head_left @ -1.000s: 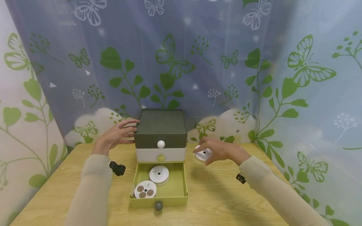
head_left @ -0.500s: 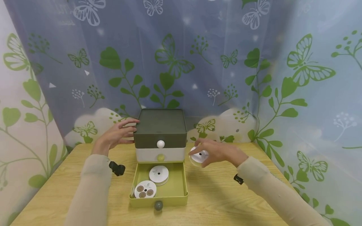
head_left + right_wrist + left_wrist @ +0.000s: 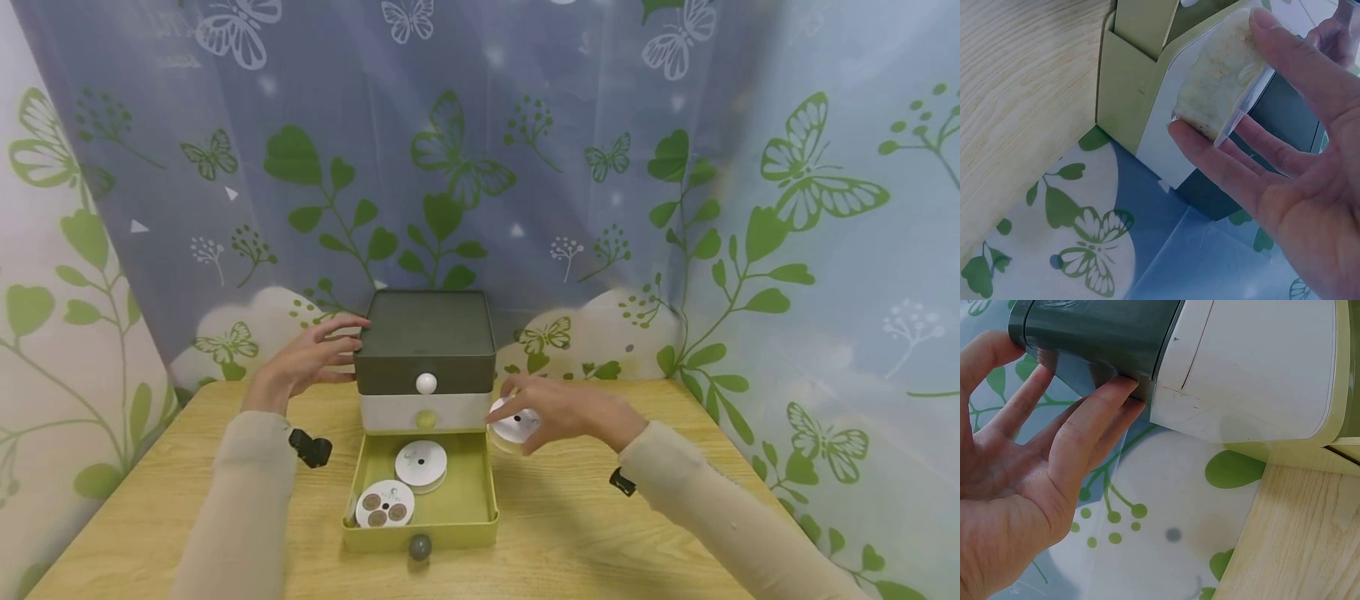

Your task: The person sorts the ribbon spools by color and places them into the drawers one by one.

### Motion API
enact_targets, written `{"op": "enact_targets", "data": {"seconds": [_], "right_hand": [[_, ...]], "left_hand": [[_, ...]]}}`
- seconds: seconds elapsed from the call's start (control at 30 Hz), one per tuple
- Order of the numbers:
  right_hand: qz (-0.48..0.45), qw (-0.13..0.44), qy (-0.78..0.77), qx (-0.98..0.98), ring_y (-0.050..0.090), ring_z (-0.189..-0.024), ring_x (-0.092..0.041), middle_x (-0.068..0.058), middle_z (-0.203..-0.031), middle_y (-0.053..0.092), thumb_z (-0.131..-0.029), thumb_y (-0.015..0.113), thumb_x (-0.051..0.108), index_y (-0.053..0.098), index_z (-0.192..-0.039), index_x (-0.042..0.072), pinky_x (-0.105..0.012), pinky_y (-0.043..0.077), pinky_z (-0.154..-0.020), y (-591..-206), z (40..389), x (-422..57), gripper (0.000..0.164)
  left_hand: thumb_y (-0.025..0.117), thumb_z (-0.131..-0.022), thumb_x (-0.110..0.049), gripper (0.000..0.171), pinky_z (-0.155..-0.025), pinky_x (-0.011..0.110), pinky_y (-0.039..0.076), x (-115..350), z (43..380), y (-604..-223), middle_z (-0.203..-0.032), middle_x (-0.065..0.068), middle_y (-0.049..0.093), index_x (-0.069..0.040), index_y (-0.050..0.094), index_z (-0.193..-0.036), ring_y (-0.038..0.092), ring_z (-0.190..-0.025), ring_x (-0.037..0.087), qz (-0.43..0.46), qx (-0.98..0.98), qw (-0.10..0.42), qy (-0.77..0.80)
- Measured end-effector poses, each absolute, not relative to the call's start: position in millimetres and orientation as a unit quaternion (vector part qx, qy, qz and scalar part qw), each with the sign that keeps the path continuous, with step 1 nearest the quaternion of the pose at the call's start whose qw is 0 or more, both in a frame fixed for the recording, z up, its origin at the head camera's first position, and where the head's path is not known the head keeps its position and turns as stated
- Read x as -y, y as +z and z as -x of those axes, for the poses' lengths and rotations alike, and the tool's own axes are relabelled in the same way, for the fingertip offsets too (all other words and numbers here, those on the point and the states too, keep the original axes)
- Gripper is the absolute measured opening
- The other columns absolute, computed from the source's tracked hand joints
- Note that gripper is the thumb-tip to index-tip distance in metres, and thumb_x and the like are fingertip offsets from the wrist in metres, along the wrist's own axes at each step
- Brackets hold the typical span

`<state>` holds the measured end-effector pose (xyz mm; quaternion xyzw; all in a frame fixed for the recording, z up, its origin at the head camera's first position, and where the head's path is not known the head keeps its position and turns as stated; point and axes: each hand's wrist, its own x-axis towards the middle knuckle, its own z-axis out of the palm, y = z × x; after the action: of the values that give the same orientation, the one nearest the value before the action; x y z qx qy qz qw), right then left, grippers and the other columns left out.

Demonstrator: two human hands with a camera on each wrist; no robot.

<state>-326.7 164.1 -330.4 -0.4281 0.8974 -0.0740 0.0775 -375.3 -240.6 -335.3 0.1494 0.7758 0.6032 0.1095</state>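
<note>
Spool [image 3: 514,422] moved left toward open drawer [image 3: 472,498]; right hand [image 3: 570,410] grip pinches rim, flat face seemingly up-tilted.

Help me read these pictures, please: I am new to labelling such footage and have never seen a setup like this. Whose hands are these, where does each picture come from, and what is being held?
No machine here: a person wears three cameras. The wide picture comes from the head, the two close ones from the wrists. On the wooden table stands a small drawer cabinet, its bottom drawer pulled out with two round white containers inside. The left hand rests with straight fingers against the cabinet's dark top section, as the left wrist view shows. The right hand holds a third round container between thumb and fingertips, just right of the cabinet and above the table.
</note>
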Motion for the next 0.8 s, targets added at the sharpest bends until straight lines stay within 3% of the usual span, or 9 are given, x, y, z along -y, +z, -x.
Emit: {"op": "enact_targets", "data": {"seconds": [0.53, 0.8], "right_hand": [[0.479, 0.051, -0.028, -0.876, 0.055, -0.125, -0.026, -0.012, -0.141, 0.055, -0.081, 0.090, 0.026, 0.068, -0.138, 0.030, -0.042, 0.052, -0.102, -327.1, 318.4, -139.8, 0.062], [0.470, 0.079, -0.036, -0.878, 0.056, -0.125, -0.025, -0.011, -0.143, 0.053, -0.082, 0.089, 0.023, 0.068, -0.138, 0.030, -0.039, 0.052, -0.104, -334.5, 318.2, -128.7, 0.061]], "left_hand": [[0.054, -0.109, -0.026, 0.059, -0.110, 0.056, 0.050, 241.7, 376.3, -333.7, -0.164, 0.026, 0.024, -0.012, 0.031, -0.162, 0.029, -0.151, 0.053, -0.158, -0.778, 0.110, 0.599], [0.055, -0.109, -0.026, 0.056, -0.103, 0.046, 0.057, 242.8, 378.1, -335.8, -0.163, 0.023, 0.027, -0.015, 0.035, -0.160, 0.031, -0.150, 0.052, -0.150, -0.778, 0.110, 0.600]]}}
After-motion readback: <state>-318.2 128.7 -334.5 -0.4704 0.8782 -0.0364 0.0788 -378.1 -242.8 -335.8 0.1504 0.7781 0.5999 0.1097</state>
